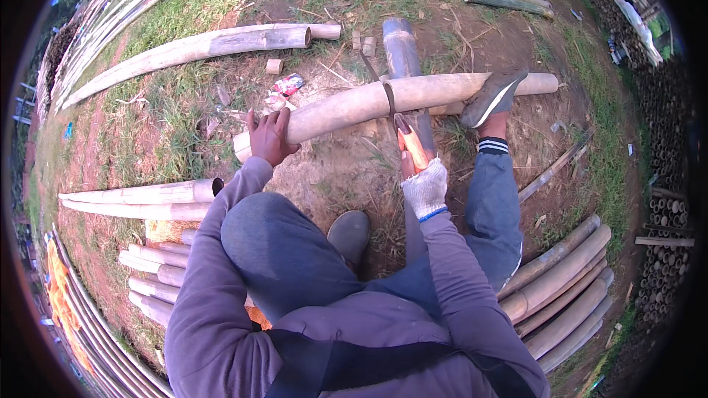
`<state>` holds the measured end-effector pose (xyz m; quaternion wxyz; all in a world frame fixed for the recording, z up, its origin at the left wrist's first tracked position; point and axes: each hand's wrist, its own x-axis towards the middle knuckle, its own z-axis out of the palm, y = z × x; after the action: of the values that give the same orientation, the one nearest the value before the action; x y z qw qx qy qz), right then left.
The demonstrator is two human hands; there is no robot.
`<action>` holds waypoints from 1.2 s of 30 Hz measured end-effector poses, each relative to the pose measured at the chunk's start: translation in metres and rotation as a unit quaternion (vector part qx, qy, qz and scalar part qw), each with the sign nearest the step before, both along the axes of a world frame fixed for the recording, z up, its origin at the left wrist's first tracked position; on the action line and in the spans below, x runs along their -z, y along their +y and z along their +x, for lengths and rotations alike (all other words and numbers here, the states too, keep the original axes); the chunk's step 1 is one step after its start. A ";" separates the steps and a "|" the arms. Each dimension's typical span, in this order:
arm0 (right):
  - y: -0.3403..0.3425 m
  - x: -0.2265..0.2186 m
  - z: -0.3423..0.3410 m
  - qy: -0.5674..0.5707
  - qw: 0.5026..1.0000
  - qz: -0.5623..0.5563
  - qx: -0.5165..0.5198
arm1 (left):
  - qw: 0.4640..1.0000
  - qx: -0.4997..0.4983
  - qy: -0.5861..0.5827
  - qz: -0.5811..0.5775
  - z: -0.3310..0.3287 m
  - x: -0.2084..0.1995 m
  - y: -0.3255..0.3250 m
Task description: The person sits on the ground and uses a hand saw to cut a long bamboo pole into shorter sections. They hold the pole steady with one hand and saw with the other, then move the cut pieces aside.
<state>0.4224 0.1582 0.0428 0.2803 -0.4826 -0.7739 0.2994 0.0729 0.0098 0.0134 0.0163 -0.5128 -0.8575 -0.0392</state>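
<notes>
Gloved right hand [426, 188] below bamboo pole [346, 107]

I saw one crumpled wrapper [287, 85], red with white and blue patches, lying on the bare dirt just beyond the near bamboo pole [383, 102] and a little past my left hand [269, 136]. A small blue scrap [68, 130] lay in the grass far left, too small to identify. No signs or screens showed.
</notes>
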 end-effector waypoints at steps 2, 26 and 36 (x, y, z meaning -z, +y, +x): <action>-0.033 -0.014 0.051 0.085 0.996 0.008 -0.020 | 1.000 0.016 0.000 0.013 0.003 0.002 0.015; -0.089 0.102 0.003 -0.360 0.836 0.085 -0.405 | 0.879 -0.251 -0.314 0.256 -0.008 -0.102 -0.052; -0.059 0.138 0.053 -0.191 0.855 0.057 -0.478 | 0.499 -0.273 -0.482 0.667 0.027 -0.166 -0.255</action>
<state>0.4752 0.0996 -0.0950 -0.0240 -0.0841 -0.9632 0.2540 0.0997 -0.2451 0.1795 -0.0524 0.0085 -0.5495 -0.8338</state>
